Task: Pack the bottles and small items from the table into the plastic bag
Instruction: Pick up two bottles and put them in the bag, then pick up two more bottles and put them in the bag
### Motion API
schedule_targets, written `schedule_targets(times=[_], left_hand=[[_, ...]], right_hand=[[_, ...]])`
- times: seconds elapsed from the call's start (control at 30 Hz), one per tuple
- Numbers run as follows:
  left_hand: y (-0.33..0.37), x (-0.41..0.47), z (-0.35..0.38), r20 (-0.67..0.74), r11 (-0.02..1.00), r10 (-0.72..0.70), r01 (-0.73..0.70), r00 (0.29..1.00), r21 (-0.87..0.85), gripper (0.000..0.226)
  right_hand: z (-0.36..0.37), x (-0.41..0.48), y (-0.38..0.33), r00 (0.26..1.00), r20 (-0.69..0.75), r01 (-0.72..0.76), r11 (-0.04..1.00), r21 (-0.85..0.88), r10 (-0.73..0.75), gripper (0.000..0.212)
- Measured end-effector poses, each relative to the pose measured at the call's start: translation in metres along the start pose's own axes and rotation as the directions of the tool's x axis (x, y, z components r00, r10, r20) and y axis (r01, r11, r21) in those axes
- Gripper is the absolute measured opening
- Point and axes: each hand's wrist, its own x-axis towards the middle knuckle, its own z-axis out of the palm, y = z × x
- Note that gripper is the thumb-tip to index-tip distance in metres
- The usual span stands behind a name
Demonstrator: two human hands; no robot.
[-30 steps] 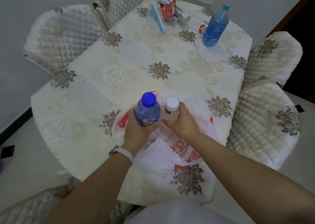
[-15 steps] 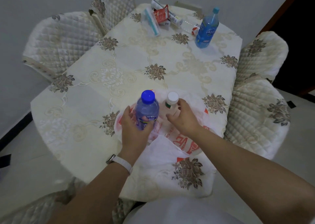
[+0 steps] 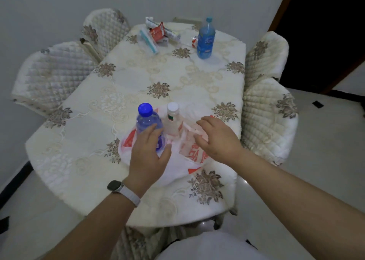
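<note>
A clear bottle with a blue cap (image 3: pixel 145 119) and a smaller bottle with a white cap (image 3: pixel 172 119) stand upright side by side in the white plastic bag with red print (image 3: pixel 190 152) at the near table edge. My left hand (image 3: pixel 150 153) lies against the blue-capped bottle with relaxed fingers, not gripping it. Over the bag to the right of the white-capped bottle, my right hand (image 3: pixel 217 139) hovers with spread fingers, holding nothing. At the far end stand a tall blue bottle (image 3: pixel 206 39), a red packet (image 3: pixel 157 33), a toothbrush pack (image 3: pixel 148 41) and a tube (image 3: pixel 170 33).
The table (image 3: pixel 138 85) has a cream floral cloth. Quilted chairs stand at the left (image 3: pixel 53 75), far left (image 3: pixel 104 28) and right (image 3: pixel 268 109). A small bottle lies beside the tall blue one (image 3: pixel 194 41). A dark doorway is at the upper right.
Both hands have let go of the bottles. My right hand moved right off the white-capped bottle, and my left hand's fingers loosened from the blue-capped one. The camera pulled back.
</note>
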Motion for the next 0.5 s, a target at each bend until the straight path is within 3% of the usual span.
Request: schedule_targets(times=[0.27, 0.5], left_hand=[[0.096, -0.019, 0.039, 0.100, 0.970, 0.200, -0.211, 0.975, 0.123, 0.049], [0.220, -0.047, 0.105, 0.173, 0.892, 0.408, -0.432, 0.896, 0.135, 0.046]], right_hand=[[-0.066, -0.088, 0.054, 0.999, -0.037, -0.004, 0.990, -0.142, -0.002, 0.051], [-0.141, -0.208, 0.128, 0.981, -0.153, -0.145, 0.970, -0.194, 0.116, 0.051]])
